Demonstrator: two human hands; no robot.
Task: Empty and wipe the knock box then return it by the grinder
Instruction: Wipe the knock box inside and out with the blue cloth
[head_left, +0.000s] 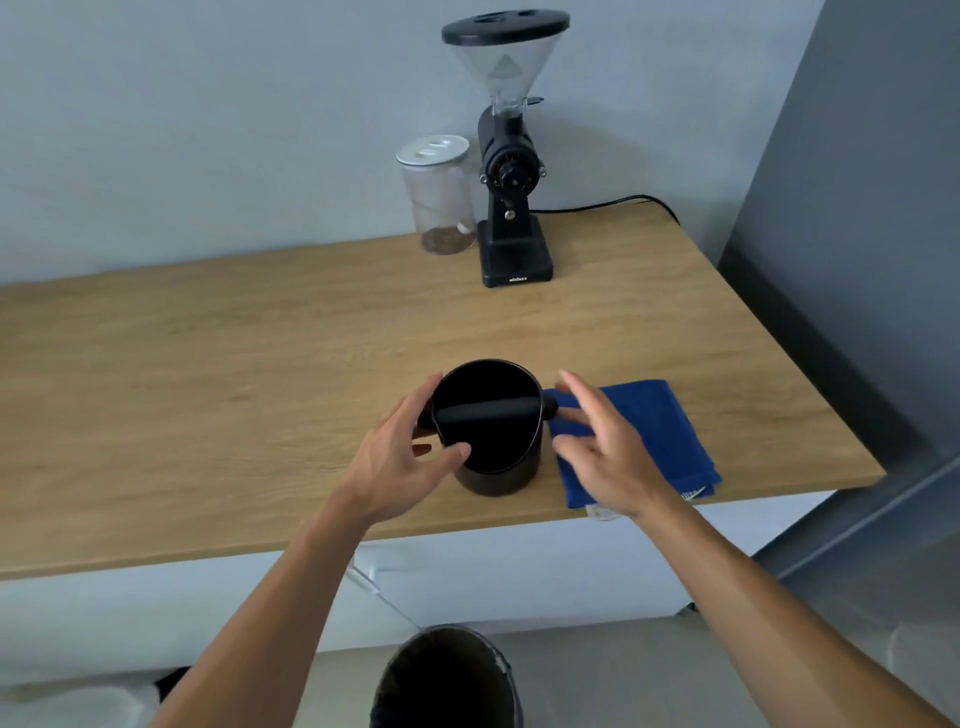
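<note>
Wood counter (260, 374): black knock box (488, 457) upright between both hands. Left hand (410, 452) open, thumb on its rim; right hand (602, 447) open, fingers spread over blue cloth (660, 421) beside it.

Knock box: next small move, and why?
Probably close both hands on the knock box and lift it. The left hand touches its left side, the right hand hovers open beside it, and the bin waits below the counter edge.

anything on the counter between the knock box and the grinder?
No. Head view shows bare wooden counter between the knock box and the grinder.
</note>
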